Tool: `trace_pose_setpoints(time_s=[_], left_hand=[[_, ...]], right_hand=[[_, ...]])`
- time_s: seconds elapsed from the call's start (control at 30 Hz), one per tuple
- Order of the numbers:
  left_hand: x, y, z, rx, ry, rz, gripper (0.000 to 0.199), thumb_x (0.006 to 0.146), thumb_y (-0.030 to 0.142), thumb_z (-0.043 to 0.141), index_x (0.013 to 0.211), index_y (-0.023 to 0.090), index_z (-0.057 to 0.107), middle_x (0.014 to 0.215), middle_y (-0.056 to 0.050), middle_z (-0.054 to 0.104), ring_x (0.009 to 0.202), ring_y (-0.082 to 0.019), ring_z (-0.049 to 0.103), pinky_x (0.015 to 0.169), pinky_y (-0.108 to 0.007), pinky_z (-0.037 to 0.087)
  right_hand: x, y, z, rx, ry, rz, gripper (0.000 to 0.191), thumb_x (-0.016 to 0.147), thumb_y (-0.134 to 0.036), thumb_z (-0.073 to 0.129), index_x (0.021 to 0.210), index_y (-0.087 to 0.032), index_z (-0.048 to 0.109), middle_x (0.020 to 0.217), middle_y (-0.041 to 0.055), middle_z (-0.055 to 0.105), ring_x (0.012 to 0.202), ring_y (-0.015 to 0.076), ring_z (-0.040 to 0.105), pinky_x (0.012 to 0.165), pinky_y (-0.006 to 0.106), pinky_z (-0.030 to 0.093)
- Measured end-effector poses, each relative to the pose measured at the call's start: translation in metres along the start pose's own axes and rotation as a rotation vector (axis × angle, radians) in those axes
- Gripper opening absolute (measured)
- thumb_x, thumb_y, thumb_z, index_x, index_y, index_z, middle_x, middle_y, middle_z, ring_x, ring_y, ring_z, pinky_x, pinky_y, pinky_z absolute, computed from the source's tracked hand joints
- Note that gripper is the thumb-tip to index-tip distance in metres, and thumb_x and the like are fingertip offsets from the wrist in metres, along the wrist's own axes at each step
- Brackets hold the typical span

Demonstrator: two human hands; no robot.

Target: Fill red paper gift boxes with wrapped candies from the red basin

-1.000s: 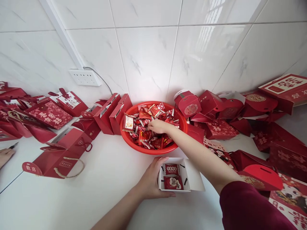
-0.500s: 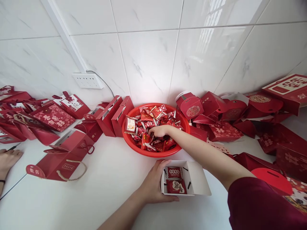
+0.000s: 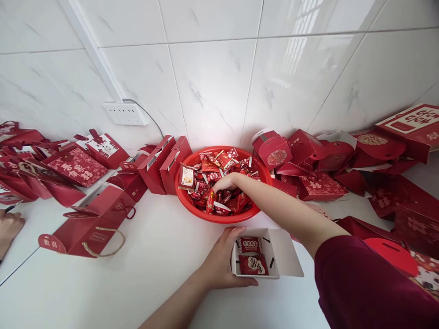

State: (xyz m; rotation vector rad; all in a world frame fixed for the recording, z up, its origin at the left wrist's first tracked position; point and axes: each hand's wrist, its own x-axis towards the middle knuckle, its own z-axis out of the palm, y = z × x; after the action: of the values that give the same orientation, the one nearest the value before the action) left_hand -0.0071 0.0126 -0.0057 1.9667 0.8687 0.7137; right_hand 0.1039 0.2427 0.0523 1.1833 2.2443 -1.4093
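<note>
Since the earlier frame, my right hand (image 3: 226, 183) had shifted within the red basin (image 3: 219, 219), its wrist now arched higher over the wrapped packets (image 3: 228, 157). At the left edge, another person's hand (image 3: 10, 227) had drawn back a little, with a dark pen (image 3: 13, 206) at it.

In the head view, the fingers of my right hand pointed down into the heap; their tips were hidden, so I couldn't tell whether they had gripped anything. My left hand (image 3: 219, 262) was clenched round the near-left side of the open white box (image 3: 272, 247), thumb along the top edge and the other fingers low against it. The box sat just below the basin, its flap (image 3: 288, 252) spread out to the right. Inside lay two red packets (image 3: 253, 264), one above the other.

The basin stood on the white counter (image 3: 154, 288), near the tiled wall (image 3: 212, 91). Two upright red boxes (image 3: 176, 164) stood by its left side, a red box with a rope handle (image 3: 85, 234) lay further left, and more red boxes (image 3: 274, 153) were piled to the right.
</note>
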Motion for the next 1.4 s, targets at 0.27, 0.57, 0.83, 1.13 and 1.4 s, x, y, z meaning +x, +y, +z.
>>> trace_pose_setpoints(time_s=[0.27, 0.57, 0.83, 1.13, 1.4], left_hand=[[0.000, -0.003, 0.001, -0.003, 0.002, 0.008, 0.117, 0.055, 0.050, 0.091, 0.151, 0.030, 0.028, 0.144, -0.014, 0.040, 0.132, -0.037, 0.045, 0.111, -0.053, 0.040], [-0.001, -0.003, 0.001, -0.003, -0.008, -0.011, 0.117, 0.054, 0.051, 0.091, 0.151, 0.029, 0.027, 0.145, -0.014, 0.041, 0.134, -0.037, 0.043, 0.112, -0.054, 0.038], [0.000, -0.001, -0.001, 0.009, -0.015, -0.023, 0.117, 0.055, 0.053, 0.090, 0.151, 0.029, 0.027, 0.146, -0.015, 0.040, 0.134, -0.038, 0.043, 0.112, -0.054, 0.039], [-0.001, -0.001, 0.001, -0.006, 0.007, 0.004, 0.118, 0.054, 0.052, 0.091, 0.151, 0.030, 0.026, 0.146, -0.015, 0.038, 0.133, -0.036, 0.045, 0.111, -0.053, 0.040], [-0.001, -0.004, 0.002, -0.006, 0.022, 0.023, 0.119, 0.054, 0.052, 0.091, 0.151, 0.029, 0.027, 0.145, -0.015, 0.039, 0.132, -0.037, 0.046, 0.111, -0.052, 0.041]], right_hand=[[0.007, 0.004, 0.001, 0.261, -0.150, -0.016, 0.032, 0.089, -0.040, 0.058, 0.097, -0.014, 0.074, 0.082, 0.0055, 0.077, 0.084, 0.0218, 0.072, 0.077, 0.030, 0.053], [-0.002, 0.001, 0.009, 0.344, -0.288, -0.042, 0.043, 0.071, -0.056, 0.080, 0.094, -0.019, 0.078, 0.093, 0.0035, 0.079, 0.101, 0.0223, 0.070, 0.088, 0.029, 0.052], [-0.003, 0.005, 0.005, 0.358, -0.334, -0.230, 0.047, 0.056, -0.037, 0.092, 0.093, -0.012, 0.076, 0.095, 0.0060, 0.078, 0.094, 0.0210, 0.072, 0.087, 0.026, 0.054], [-0.019, 0.006, -0.012, 0.339, -0.169, -0.451, 0.042, 0.077, -0.027, 0.076, 0.116, -0.013, 0.070, 0.111, 0.0103, 0.075, 0.110, 0.0190, 0.067, 0.098, 0.028, 0.048], [-0.038, -0.020, -0.012, 0.122, 0.095, -0.454, 0.034, 0.095, -0.033, 0.053, 0.109, -0.008, 0.070, 0.109, 0.0148, 0.075, 0.100, 0.0192, 0.071, 0.089, 0.027, 0.052]])
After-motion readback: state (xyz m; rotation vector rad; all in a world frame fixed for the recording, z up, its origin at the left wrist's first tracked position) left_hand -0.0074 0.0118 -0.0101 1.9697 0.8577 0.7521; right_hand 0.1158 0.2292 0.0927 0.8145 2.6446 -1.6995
